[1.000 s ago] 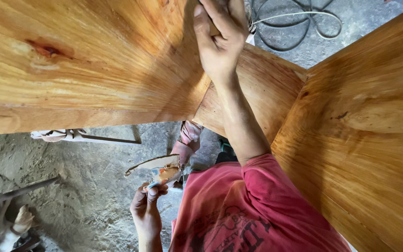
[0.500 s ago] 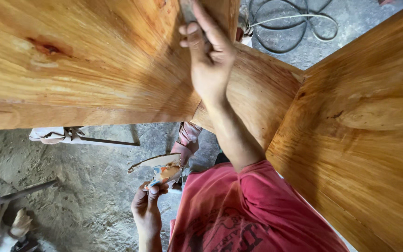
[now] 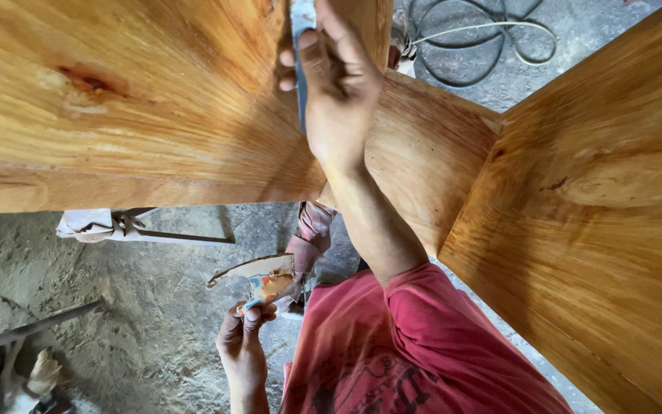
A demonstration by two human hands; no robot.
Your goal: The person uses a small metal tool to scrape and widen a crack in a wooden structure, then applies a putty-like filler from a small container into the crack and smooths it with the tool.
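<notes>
The right hand (image 3: pixel 339 100) is raised with the arm stretched up and away from the body, forearm bare and the red sleeve (image 3: pixel 453 330) bunched at the upper arm. Its fingers are pressed together, closed on a thin bluish-grey scraper blade (image 3: pixel 300 46) that shows edge-on just left of the palm, held against the wood. The blade lies flat along the big wooden panel (image 3: pixel 116 100) that fills the space left of the hand, close to the seam where that panel meets a narrower wooden board (image 3: pixel 423 161) running down and to the right, behind the wrist. Further right of the arm a second broad wooden panel (image 3: pixel 599 222) slants across.

The left hand (image 3: pixel 243 345) hangs low, well below the right hand and near the body, wrist bent up. Its fingertips pinch a curved, shard-like piece (image 3: pixel 262 277) smeared with orange-brown paste; what the piece is made of cannot be told.

All the wood is warm orange with strong grain and a dark red knot (image 3: pixel 86 80) far left of the raised hand. Under the panels lies a rough, dusty grey concrete floor (image 3: pixel 139 307). Left of the lower hand, under the panel's edge, sits a pale wrapped bundle with a metal clip (image 3: pixel 101 225), and a dark bar (image 3: pixel 32 328) lies further down. Above and right of the raised hand a cable (image 3: pixel 492 34) lies looped on the floor
</notes>
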